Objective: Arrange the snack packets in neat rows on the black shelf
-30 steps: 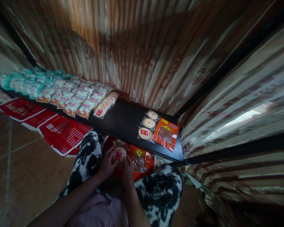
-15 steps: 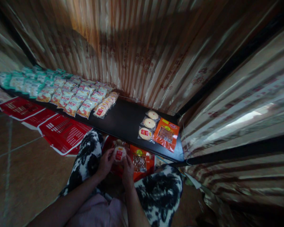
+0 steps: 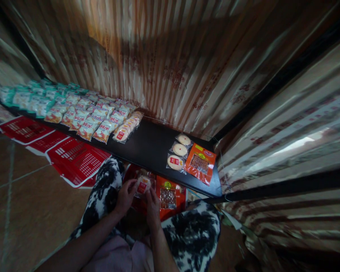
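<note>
Between my hands, over my lap, is a round white packaged cake (image 3: 143, 185) with a red label and clear wrapper. My left hand (image 3: 125, 197) pinches its left edge, and my right hand (image 3: 153, 206) grips its right edge. Just right of it lies an orange packet (image 3: 169, 196) with a clear window, below the black shelf (image 3: 150, 145). On the shelf's right part, three round wrapped cakes (image 3: 179, 150) form a line beside another orange packet (image 3: 200, 163). A row of similar wrapped cakes (image 3: 128, 127) overlaps further left.
Several white-and-orange snack bags (image 3: 92, 122) and green-and-white bags (image 3: 38, 99) fill the shelf's left part. Red printed sheets (image 3: 75, 158) hang or lie along its front. A striped curtain (image 3: 164, 56) stands behind, with dark poles (image 3: 260, 98) at the right.
The view has shifted slightly, so the shelf sits a little lower. Both hands still hold the cake, which now lies a bit flatter with more clear wrapper showing.
</note>
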Demonstrator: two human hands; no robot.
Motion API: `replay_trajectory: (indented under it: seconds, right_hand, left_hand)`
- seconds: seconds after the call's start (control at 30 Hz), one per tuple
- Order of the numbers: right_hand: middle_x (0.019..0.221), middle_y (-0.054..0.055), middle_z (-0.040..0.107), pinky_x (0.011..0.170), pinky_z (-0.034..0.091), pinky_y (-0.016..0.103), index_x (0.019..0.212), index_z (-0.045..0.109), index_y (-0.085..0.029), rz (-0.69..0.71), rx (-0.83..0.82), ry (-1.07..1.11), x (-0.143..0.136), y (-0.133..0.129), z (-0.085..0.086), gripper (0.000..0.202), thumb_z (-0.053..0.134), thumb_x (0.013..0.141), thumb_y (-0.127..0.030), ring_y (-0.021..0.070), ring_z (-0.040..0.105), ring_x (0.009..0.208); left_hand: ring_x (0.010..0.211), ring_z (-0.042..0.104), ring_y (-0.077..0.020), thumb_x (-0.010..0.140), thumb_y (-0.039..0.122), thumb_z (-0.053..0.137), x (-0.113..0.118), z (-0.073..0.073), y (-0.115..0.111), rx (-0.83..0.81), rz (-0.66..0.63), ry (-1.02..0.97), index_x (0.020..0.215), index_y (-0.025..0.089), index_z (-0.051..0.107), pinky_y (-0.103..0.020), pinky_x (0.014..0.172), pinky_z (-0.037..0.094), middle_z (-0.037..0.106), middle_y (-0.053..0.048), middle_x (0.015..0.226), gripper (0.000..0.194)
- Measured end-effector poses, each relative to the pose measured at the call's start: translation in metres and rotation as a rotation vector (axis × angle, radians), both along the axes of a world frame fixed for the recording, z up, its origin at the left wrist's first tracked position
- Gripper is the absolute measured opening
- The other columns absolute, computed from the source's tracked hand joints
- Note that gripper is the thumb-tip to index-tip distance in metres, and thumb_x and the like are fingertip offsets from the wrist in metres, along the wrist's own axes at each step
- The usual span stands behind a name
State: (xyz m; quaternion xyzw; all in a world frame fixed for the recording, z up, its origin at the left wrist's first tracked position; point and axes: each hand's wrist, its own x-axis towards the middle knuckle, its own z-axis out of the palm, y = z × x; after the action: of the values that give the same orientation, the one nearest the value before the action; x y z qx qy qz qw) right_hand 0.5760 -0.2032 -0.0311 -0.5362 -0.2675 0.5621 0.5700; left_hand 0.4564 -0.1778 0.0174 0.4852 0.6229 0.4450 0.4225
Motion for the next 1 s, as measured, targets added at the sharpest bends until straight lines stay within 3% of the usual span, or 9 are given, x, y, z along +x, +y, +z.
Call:
replay_trajectory:
  seconds: [0.3,0.67,1.0]
  right_hand:
    - [0.102,0.010,0.070,0.076,0.054,0.032,0.108,0.066,-0.015,-0.003,-0.042,-0.040,-0.001,0.000,0.006,0.053,0.065,0.069,-0.050,0.0228,0.066,0.088]
    - [0.103,0.009,0.070,0.076,0.055,0.035,0.108,0.067,-0.018,0.063,-0.063,-0.078,0.001,0.000,0.009,0.055,0.067,0.066,-0.053,0.0250,0.066,0.089]
    - [0.110,0.012,0.067,0.088,0.049,0.037,0.102,0.070,-0.017,-0.008,-0.054,-0.375,0.002,0.011,0.015,0.053,0.065,0.065,-0.054,0.0272,0.060,0.104]
  left_hand:
    - [0.075,0.066,-0.0211,0.075,0.054,0.048,0.000,-0.001,0.000,0.013,0.051,0.048,0.084,0.018,0.059,-0.035,0.070,0.053,0.068,-0.008,0.082,0.039]
    - [0.080,0.063,-0.0197,0.080,0.042,0.046,-0.006,-0.016,0.000,0.133,0.089,0.174,0.087,0.020,0.060,-0.035,0.073,0.052,0.066,-0.006,0.087,0.027]
    - [0.092,0.061,-0.0220,0.081,0.036,0.043,-0.008,-0.006,0.006,0.131,0.100,0.107,0.095,0.018,0.059,-0.039,0.083,0.049,0.065,-0.009,0.097,0.028]
